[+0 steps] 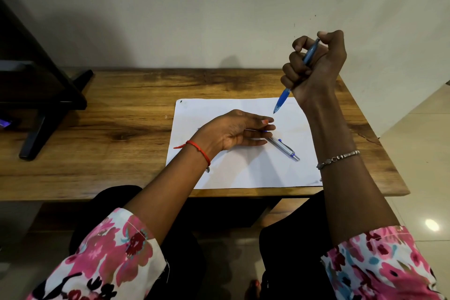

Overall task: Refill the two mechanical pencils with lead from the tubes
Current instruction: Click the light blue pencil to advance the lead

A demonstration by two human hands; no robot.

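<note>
Floral sleeves (109,251) lay nearest, at the desk's (121,117) near edge. Right hand (314,68) was raised over the far right corner, fingers curled around a blue pencil (282,100), tip down toward white paper (243,173). Left hand (231,133) hovered over the paper, fingers nearly straight, thumb meeting forefinger; any pinch unclear. Silver pencil (283,147) lay on the paper by those fingertips.

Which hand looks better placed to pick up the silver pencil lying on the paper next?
Probably the left hand: its fingers are relaxed, close by the silver mechanical pencil on the white paper sheet. The right hand is raised, its grip full with the blue plastic mechanical pencil.
</note>
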